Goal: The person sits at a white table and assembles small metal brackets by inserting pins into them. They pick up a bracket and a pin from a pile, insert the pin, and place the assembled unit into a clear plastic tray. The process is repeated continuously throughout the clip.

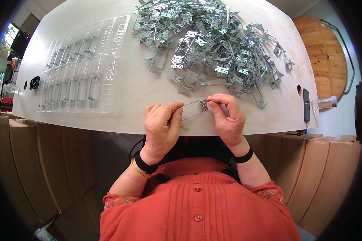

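Between my hands, over the table's near edge, is a metal bracket (203,106) with a small punched plate at its right end and two thin rods running left. My left hand (161,125) is closed round the rod ends, which its fingers hide. With thumb and forefinger, my right hand (228,118) pinches the upper corner of the plate. Just beyond my hands lies a large heap of similar metal brackets (205,48), tangled together. To the left, a clear plastic tray (116,60) holds several like parts in rows of slots; its right-hand section shows bare slots.
The white table (136,90) has a hole near its right edge, beside a dark phone-like object (306,105) and a clear tube (326,103). A small black device (35,82) sits at the left edge. Cardboard boxes (315,176) stand on both sides below. A round wooden board (322,56) leans at right.
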### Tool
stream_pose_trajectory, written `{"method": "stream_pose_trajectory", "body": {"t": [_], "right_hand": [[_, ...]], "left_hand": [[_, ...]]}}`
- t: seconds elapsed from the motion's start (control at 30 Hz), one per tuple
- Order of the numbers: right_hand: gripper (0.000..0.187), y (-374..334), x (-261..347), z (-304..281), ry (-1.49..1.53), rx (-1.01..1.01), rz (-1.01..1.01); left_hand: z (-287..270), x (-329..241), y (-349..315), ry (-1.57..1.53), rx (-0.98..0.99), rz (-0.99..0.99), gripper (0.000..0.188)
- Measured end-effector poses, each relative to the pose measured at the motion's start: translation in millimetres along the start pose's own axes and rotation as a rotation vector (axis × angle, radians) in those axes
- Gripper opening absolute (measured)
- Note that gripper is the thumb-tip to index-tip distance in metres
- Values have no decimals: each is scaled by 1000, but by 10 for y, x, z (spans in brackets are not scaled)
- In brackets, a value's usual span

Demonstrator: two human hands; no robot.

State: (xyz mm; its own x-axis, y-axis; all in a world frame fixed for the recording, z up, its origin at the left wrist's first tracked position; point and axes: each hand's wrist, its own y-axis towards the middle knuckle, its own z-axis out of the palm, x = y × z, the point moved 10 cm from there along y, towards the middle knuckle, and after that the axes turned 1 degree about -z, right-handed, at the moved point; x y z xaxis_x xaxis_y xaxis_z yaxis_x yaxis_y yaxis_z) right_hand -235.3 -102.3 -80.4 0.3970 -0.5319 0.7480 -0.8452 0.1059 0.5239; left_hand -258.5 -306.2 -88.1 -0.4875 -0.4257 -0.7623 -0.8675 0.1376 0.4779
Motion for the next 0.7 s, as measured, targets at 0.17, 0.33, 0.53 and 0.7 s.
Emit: {"method": "stream_pose_trajectory", "body": {"t": [0.17, 0.33, 0.53, 0.7], "right_hand": [[19, 0, -25, -2, 9, 10, 25], [18, 0, -15, 17, 17, 12, 6], [17, -13, -43, 7, 30, 11, 34], [17, 13, 7, 20, 3, 13, -18]], "left_hand": [[-12, 6, -7, -4, 6, -6, 12], [-7, 0, 4, -18, 10, 1, 11], [-21, -8, -6, 8, 13, 5, 12], [-16, -2, -9, 3, 11, 6, 12]]}}
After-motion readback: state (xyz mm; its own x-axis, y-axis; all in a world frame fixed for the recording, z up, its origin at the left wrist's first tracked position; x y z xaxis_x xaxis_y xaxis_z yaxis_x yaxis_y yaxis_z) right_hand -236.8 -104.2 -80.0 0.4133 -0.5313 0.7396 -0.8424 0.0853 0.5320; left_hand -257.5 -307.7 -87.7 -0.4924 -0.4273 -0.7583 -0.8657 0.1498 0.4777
